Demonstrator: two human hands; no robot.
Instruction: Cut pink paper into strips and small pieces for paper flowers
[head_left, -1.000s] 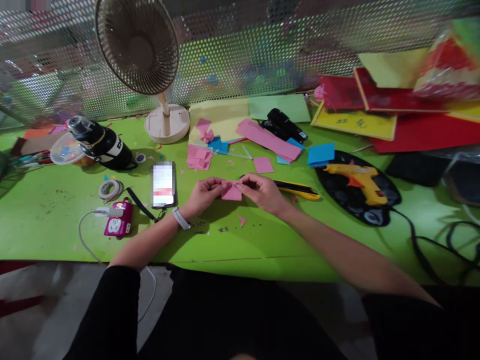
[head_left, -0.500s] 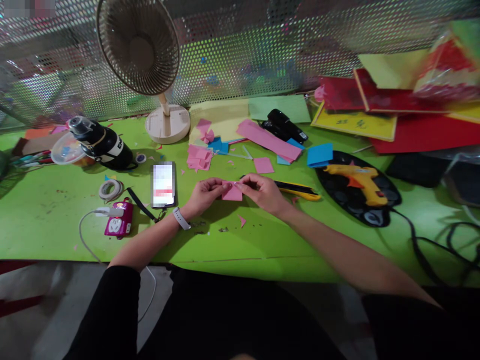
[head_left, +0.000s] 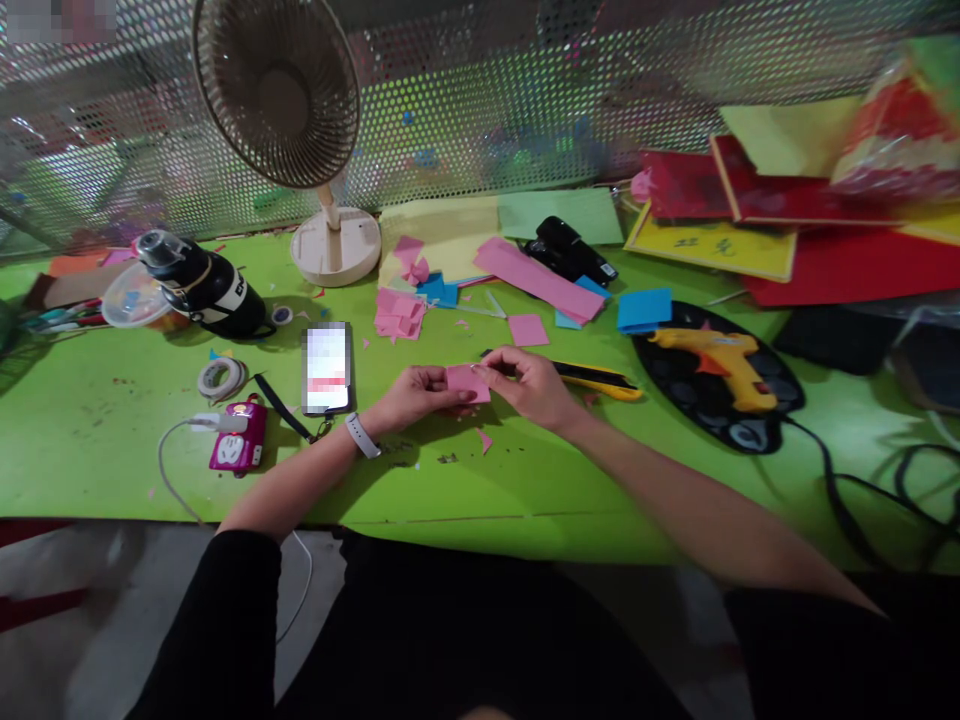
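Note:
Between my two hands is a small pink square of paper (head_left: 469, 383), held just above the green table. My left hand (head_left: 416, 397) pinches its left side, thumb near the lower edge. The fingertips of my right hand (head_left: 529, 385) are closed on its upper right corner. Right beside my right hand lies a yellow and black utility knife (head_left: 600, 381). Beyond the hands are another pink paper square (head_left: 529, 330), a pile of folded pink pieces (head_left: 399, 314) and a pink paper strip (head_left: 538, 279). A pink scrap (head_left: 484, 440) lies in front of the hands.
A phone (head_left: 327, 367), a tape roll (head_left: 222, 378) and a magenta power adapter (head_left: 238, 438) lie to the left. Behind them stand a black bottle (head_left: 214, 290) and a fan (head_left: 334, 245). On the right, a yellow glue gun (head_left: 720, 365) rests on a black palette (head_left: 675, 400), its cord trailing rightward.
My left thumb has slid down from the paper's top edge to its lower edge, and more of the pink square shows. The right hand still pinches the upper right corner.

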